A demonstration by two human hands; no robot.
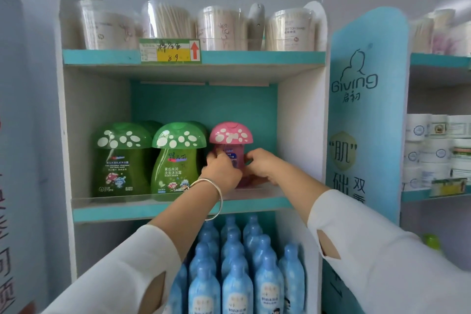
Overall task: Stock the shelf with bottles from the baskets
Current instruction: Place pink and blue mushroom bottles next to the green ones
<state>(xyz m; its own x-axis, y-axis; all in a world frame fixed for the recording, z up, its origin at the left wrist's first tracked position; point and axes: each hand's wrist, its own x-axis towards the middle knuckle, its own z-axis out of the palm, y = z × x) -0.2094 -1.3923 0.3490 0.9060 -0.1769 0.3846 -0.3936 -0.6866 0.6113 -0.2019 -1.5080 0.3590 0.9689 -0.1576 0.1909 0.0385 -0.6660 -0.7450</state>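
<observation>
A pink bottle (231,138) with a mushroom-shaped cap stands upright on the middle shelf (163,208), right of two green mushroom-cap bottles (121,158) (177,158). My left hand (221,170) grips the pink bottle's body from the left, a silver bangle on its wrist. From the right, my right hand (262,166) holds the same bottle low down. The bottle's lower body is hidden behind both hands. More green bottles stand behind the front two. No basket is in view.
Tubs of cotton swabs (221,28) fill the top shelf above a price tag (170,50). Several blue bottles (237,262) pack the shelf below. A blue branded side panel (364,115) bounds the unit on the right; white jars (438,145) sit beyond it.
</observation>
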